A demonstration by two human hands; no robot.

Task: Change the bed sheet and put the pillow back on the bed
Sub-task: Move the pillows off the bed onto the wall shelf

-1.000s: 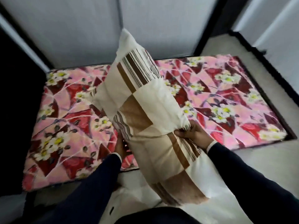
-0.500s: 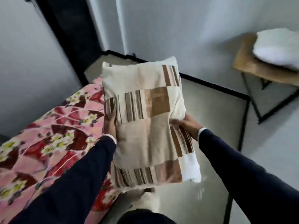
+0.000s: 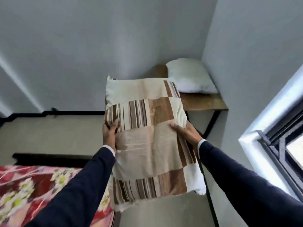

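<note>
A cream and brown striped pillow (image 3: 150, 136) hangs in the air in front of me, held by both sides. My left hand (image 3: 109, 134) grips its left edge with the thumb on the front. My right hand (image 3: 186, 131) grips the right edge, fingers behind the pillow. The bed with its pink and red flowered sheet (image 3: 29, 192) lies at the lower left, beside and below the pillow. The pillow is off the bed, over the floor.
A wooden side table (image 3: 203, 102) with black legs stands in the far corner and carries a plain white pillow (image 3: 190, 76). A window frame (image 3: 282, 145) is at the right. Grey floor (image 3: 54, 131) with a black skirting runs between bed and table.
I have turned right, away from the bed. The striped pillow has travelled with both hands from above the flowered sheet towards the corner table, which now sits straight ahead.
</note>
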